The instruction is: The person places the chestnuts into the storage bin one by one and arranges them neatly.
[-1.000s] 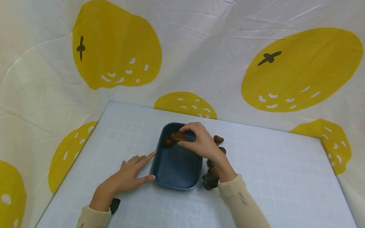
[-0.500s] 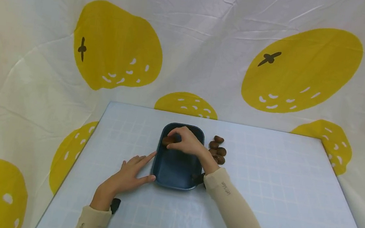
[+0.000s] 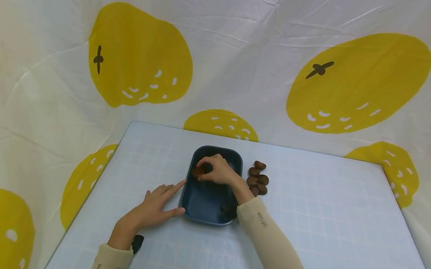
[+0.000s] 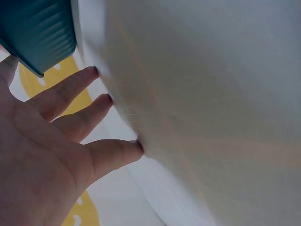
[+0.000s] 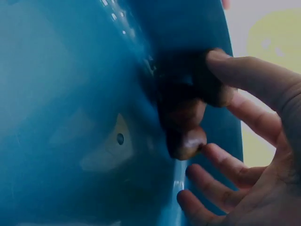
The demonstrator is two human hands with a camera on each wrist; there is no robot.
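My right hand is inside the dark blue tray, near its left wall. Between thumb and index finger it pinches a brown chestnut, dark in shadow in the right wrist view. More chestnuts lie against the tray wall just beside it, close to the other fingertips; in the head view the hand covers most of them. At the tray's left side, my left hand rests with straight, spread fingers, index fingertip and thumb tip at the rim. In the left wrist view its fingertips meet the tabletop.
Several loose chestnuts sit in a cluster just right of the tray. A pale checked cloth covers the table. Behind it hangs a white curtain printed with yellow fruit.
My right hand has moved left and slightly down inside the tray, carrying the chestnut to the left wall. The cluster on the right is less covered by my arm. My left hand stays put.
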